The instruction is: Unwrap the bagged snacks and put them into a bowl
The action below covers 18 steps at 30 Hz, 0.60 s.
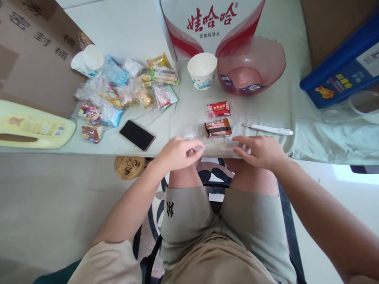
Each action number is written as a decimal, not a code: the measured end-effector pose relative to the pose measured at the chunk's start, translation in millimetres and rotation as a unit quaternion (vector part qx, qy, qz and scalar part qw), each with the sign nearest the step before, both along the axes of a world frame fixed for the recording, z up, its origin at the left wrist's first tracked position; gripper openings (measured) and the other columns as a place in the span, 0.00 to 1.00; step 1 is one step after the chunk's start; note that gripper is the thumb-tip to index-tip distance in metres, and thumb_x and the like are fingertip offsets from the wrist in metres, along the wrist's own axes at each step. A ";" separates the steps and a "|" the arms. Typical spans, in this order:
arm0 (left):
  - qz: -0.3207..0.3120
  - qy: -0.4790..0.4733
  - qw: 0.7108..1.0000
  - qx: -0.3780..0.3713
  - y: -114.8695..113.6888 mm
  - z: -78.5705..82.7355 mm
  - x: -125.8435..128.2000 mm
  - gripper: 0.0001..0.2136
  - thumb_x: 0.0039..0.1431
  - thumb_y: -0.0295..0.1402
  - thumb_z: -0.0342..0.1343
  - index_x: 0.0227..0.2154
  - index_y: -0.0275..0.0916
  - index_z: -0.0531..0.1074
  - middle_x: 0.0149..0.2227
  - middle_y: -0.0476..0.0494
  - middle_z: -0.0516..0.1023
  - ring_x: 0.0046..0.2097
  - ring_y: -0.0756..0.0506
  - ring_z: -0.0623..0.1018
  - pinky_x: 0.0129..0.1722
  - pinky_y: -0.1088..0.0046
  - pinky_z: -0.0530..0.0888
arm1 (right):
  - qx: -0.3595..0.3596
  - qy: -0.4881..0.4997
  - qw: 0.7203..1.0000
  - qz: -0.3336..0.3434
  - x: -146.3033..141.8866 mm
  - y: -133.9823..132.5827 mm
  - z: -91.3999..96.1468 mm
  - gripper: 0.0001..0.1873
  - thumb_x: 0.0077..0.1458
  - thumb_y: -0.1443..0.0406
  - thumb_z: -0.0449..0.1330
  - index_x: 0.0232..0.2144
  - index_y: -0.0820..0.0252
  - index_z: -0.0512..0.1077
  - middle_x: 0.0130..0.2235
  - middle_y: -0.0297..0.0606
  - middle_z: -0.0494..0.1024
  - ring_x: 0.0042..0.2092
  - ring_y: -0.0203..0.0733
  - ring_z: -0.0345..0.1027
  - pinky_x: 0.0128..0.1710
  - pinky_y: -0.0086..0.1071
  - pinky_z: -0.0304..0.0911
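Two snack packets lie side by side at the front of the table: a red one (218, 109) and a brown-and-red one (218, 127). Under and around them is a thin clear plastic bag (217, 146), hard to outline against the cloth. My left hand (180, 153) is at the bag's left side, thumb and forefinger pinched together at its near edge. At the right side, my right hand (260, 152) has its fingers apart, with the fingertips at the bag's edge. Just beyond the right hand lies a white slim-handled tool (269, 129), perhaps a knife.
A paper cup (202, 71) and a pink translucent bowl (251, 71) stand behind the packets. To the left are a phone (137, 135), several wrapped snacks (145, 94) and a yellow jug (35, 125). A blue container (340, 63) is at right.
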<state>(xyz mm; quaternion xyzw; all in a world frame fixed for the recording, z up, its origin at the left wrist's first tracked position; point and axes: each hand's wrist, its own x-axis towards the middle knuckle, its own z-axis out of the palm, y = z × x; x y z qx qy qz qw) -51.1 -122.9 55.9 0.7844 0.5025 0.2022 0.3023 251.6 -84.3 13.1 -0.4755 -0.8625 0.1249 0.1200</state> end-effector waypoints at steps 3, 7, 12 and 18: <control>-0.025 -0.028 0.993 -0.113 -4.9 -0.8 2.2 0.07 0.60 0.39 0.60 0.35 0.45 0.81 0.28 0.49 0.83 0.29 0.47 0.80 0.33 0.71 0.76 | 0.013 0.015 0.999 -0.048 -1.0 -1.8 0.3 0.21 0.66 0.54 0.49 0.36 0.54 0.80 0.31 0.40 0.82 0.33 0.47 0.72 0.30 0.36 0.53; 0.160 0.006 0.987 0.030 26.6 -11.4 11.4 0.15 0.58 0.39 0.63 0.46 0.41 0.78 0.46 0.41 0.82 0.50 0.40 0.80 0.53 0.62 0.76 | 0.076 0.068 0.995 -0.018 -31.4 16.8 4.8 0.16 0.65 0.60 0.53 0.46 0.57 0.79 0.46 0.47 0.82 0.46 0.52 0.73 0.44 0.41 0.62; 0.198 0.047 0.979 -0.002 60.5 -50.9 23.9 0.16 0.53 0.39 0.67 0.43 0.40 0.79 0.47 0.38 0.81 0.48 0.38 0.80 0.50 0.62 0.75 | 0.026 -0.014 0.997 0.065 -63.2 40.8 -4.0 0.25 0.56 0.66 0.60 0.57 0.57 0.73 0.53 0.50 0.78 0.56 0.60 0.68 0.53 0.49 0.60; 0.322 -0.138 0.936 0.045 61.3 -82.8 19.7 0.17 0.68 0.35 0.52 0.20 0.40 0.67 0.20 0.51 0.70 0.26 0.49 0.70 0.31 0.72 0.66 | 0.028 0.011 0.999 0.032 -55.0 61.3 -4.8 0.26 0.57 0.63 0.57 0.59 0.59 0.70 0.50 0.52 0.73 0.47 0.57 0.69 0.42 0.44 0.64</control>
